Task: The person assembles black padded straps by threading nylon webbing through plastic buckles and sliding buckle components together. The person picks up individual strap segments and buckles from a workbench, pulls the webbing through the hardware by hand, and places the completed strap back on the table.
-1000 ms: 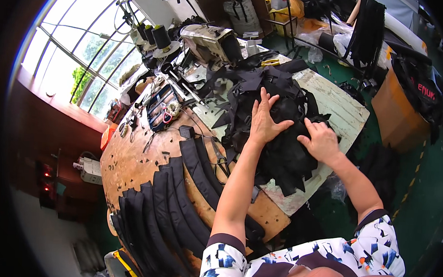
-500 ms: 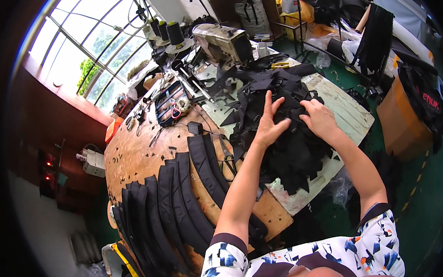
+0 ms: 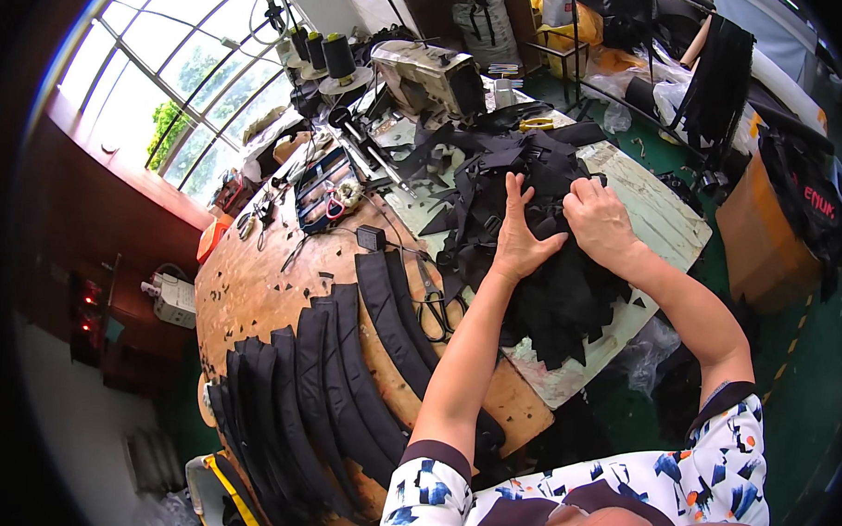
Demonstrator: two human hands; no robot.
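Observation:
A heap of black fabric pieces and straps [image 3: 568, 287], some with what look like plastic buckles, lies on a pale worn board. My left hand [image 3: 522, 239] rests against the heap, its thumb spread away from the raised fingers, and grips nothing that I can see. Just to its right, my right hand [image 3: 601, 218] bends over the same heap with fingers curled and pressed together. Whatever is between those fingertips is hidden by the hand and blends into the black pile.
Padded black straps [image 3: 310, 389] lie fanned out on the wooden table [image 3: 253, 294]. Scissors [image 3: 431, 305] lie beside them. A blue tool tray [image 3: 323, 190], yellow-handled tool [image 3: 537, 124] and sewing machine [image 3: 432, 78] stand farther off. A cardboard box [image 3: 770, 229] is at right.
My right hand has drawn its fingers in from a looser spread and turned over slightly, staying above the heap. My left hand has shifted a little; its thumb is still apart.

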